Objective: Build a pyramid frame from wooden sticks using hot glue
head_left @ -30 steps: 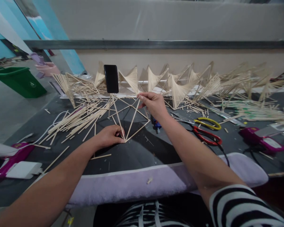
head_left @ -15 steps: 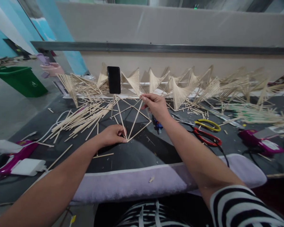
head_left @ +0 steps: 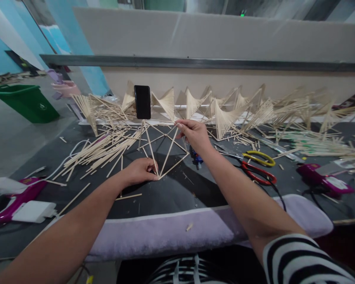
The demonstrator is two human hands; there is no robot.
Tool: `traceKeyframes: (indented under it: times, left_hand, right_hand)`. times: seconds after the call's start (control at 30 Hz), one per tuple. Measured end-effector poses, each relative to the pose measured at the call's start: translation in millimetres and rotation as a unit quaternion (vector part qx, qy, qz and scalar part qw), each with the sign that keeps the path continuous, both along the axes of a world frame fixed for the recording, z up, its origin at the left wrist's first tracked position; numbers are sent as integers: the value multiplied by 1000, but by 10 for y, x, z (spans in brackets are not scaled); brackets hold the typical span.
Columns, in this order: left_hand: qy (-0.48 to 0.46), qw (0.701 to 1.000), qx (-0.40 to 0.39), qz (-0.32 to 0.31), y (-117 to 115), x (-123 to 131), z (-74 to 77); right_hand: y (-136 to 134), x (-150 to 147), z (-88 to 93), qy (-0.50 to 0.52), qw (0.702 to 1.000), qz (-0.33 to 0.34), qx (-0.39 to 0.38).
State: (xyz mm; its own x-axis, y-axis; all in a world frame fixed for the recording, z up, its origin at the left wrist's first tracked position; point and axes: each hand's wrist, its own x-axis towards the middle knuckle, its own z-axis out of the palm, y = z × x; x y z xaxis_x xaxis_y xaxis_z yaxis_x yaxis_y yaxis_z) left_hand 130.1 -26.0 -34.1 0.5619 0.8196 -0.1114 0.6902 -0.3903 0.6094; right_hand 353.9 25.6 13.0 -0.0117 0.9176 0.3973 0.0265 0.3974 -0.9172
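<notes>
An open frame of thin wooden sticks [head_left: 169,154] stands on the dark tabletop between my hands. My left hand [head_left: 142,170] pinches its near bottom corner, where several sticks meet. At an upper corner of the same frame, my right hand [head_left: 193,134] is closed with thumb and forefinger on the stick ends. My fingers partly hide both joints. A blue tool [head_left: 197,157], partly covered by my right forearm, lies just right of the frame. Left of it spreads a pile of loose wooden sticks [head_left: 97,156].
Finished twisted stick shapes [head_left: 225,116] line the back, beside an upright black phone [head_left: 142,101]. Scissors with yellow and red handles [head_left: 258,167] lie right. Magenta power strips [head_left: 325,179] sit at both sides. A lilac padded cloth [head_left: 165,232] covers the front edge. A green bin [head_left: 23,104] stands left.
Both hands keep their grip on the stick frame in nearly the same place. The whole view has shifted slightly downward in the picture.
</notes>
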Motion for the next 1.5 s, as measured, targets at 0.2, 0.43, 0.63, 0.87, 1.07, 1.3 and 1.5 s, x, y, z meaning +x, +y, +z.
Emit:
traceKeyframes:
  times: [0.2,0.43,0.63,0.87,1.07,1.3,1.5]
  left_hand:
    - [0,1000,0,2,16,-12,-30]
    - [8,1000,3,6,6,8,5]
    - [11,1000,3,6,-3,13,21]
    - [3,1000,-2,8,4,14,14]
    - [-6,1000,-6,9,17,-2,-6]
    - [-2,1000,-3,9,16,2,-2]
    - [4,1000,-3,2,25,-1,-14]
  right_hand:
    - [28,14,-20,-22,1000,0,0]
    - [1,33,-7,-47,999,22,6]
    - [2,37,-2,-47,998,28,8]
    - [25,39,-4,-17,999,32,-6]
    - [65,70,2,4,998,48,-38]
    - [79,86,47,28,996,63,-63]
    - [60,63,73,44,996,54,-59]
